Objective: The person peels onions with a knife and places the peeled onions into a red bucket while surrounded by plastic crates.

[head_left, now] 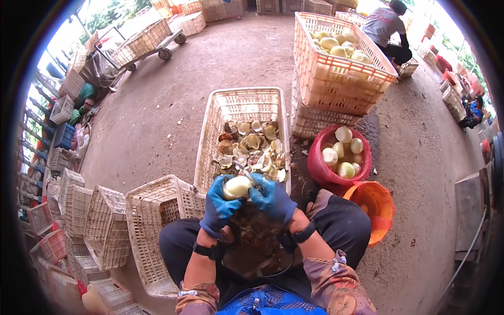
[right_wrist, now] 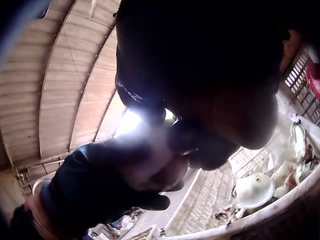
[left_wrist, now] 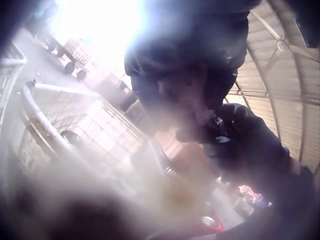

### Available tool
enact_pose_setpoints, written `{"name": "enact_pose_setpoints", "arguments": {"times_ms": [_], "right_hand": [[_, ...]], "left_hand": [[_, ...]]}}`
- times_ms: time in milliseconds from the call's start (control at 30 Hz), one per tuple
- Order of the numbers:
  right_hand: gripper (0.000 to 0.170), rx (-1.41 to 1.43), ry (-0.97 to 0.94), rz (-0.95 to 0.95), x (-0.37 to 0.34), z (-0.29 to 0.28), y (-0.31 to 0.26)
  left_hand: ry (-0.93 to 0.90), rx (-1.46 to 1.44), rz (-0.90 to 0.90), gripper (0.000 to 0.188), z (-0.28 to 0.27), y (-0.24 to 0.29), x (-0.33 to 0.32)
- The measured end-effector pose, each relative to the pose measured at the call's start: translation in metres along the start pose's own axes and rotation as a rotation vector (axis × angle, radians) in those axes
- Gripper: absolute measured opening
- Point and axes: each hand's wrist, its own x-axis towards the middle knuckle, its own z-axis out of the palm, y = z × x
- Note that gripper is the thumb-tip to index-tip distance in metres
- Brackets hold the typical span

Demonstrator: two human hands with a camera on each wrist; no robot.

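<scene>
In the head view my left hand [head_left: 220,202], in a blue glove, grips a pale peeled onion [head_left: 237,187] over the near end of a peel-filled crate. My right hand [head_left: 273,198], gloved the same, curls close against the onion's right side. From its fingers a slim grey blade-like tool [head_left: 244,170] juts out; the rest of it is hidden in the grip. Below lie onion skins [head_left: 252,142], brown and white, in the pale plastic crate [head_left: 208,131]. Both wrist views are dark or hazy; the right one shows a cup-shaped onion layer [right_wrist: 255,190] among the scraps.
At the right, a red net-lined tub [head_left: 315,157] holds several peeled onions, with an orange bucket [head_left: 386,202] in front. Beyond stands a stacked crate [head_left: 341,86] of onions. A tilted crate [head_left: 152,236] sits by the left knee. Another person [head_left: 386,31] sits far right.
</scene>
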Motion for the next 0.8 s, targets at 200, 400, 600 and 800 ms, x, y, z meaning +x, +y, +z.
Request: {"name": "enact_pose_setpoints", "arguments": {"times_ms": [200,400,600,800], "right_hand": [[0.031,-0.085,-0.058,0.071,0.001,-0.01,0.003],[0.025,0.041,0.112,0.227,0.003,0.002,0.02],[0.022,0.367,0.192,0.221,0.004,0.011,0.03],[0.023,0.312,0.084,0.228,0.013,0.005,0.047]], "left_hand": [[0.1,0.03,0.12,0.049,0.015,-0.024,-0.006],[0.145,0.044,0.15,0.051,0.021,-0.033,-0.011],[0.168,-0.082,0.127,0.051,0.024,-0.04,-0.01],[0.178,-0.055,0.126,0.051,0.022,-0.046,-0.011]]}}
